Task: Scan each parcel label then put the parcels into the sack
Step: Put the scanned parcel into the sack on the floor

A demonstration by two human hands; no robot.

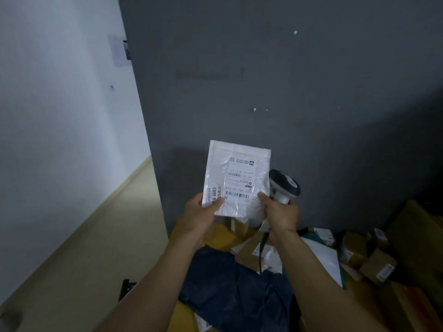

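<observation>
- Left hand (203, 212): fingers curled under, thumb on top, pinching the near-left corner of the white parcel (237, 173).
- Right hand (280, 212): wrapped round the handle of the scanner (285, 183), thumb touching the parcel's near-right edge (the scanner head stands just right of the parcel, facing away).
- White parcel: held up flat between both hands, label (239, 183) facing the camera, print upside down.
- Dark blue bag (235, 291): crumpled on the floor below the forearms.
- Cardboard parcels (378, 267): loose pile to the right, against the wall's foot.
- Floor (84, 248): pale, bare strip running along the left.
- Grey wall (287, 92): close behind the parcel; white wall (60, 104) adjoining at left.
</observation>
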